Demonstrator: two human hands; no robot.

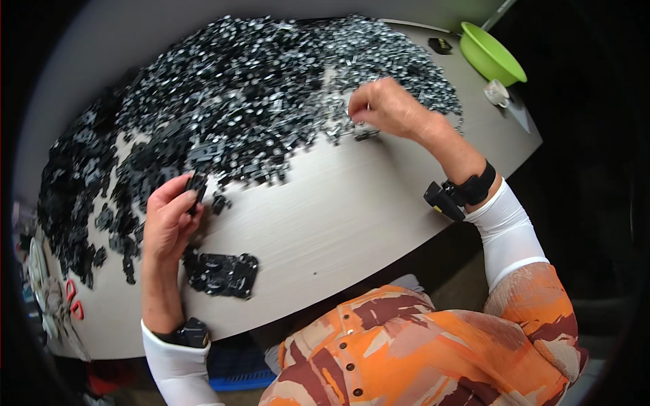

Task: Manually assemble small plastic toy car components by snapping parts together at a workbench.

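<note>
My left hand (pixel 169 215) is closed on a small black plastic part (pixel 197 183), gripped between thumb and fingers at the near edge of the heap. My right hand (pixel 387 108) is above the right side of the pile with thumb and fingertips pinched together; whatever they hold is too small and blurred to make out. Beneath both hands spreads a wide pile of small black and silvery parts (pixel 237 88), darker at the left and shinier at the right. A flat cluster of black parts (pixel 222 274) lies on the table near my left wrist.
The pale table (pixel 325 223) has a curved near edge. A green bowl (pixel 491 54) and a white cup (pixel 496 93) stand at the far right, near a small dark object (pixel 440 46). Red-handled scissors (pixel 72 301) lie at the left edge. A blue crate (pixel 240 380) sits below the table.
</note>
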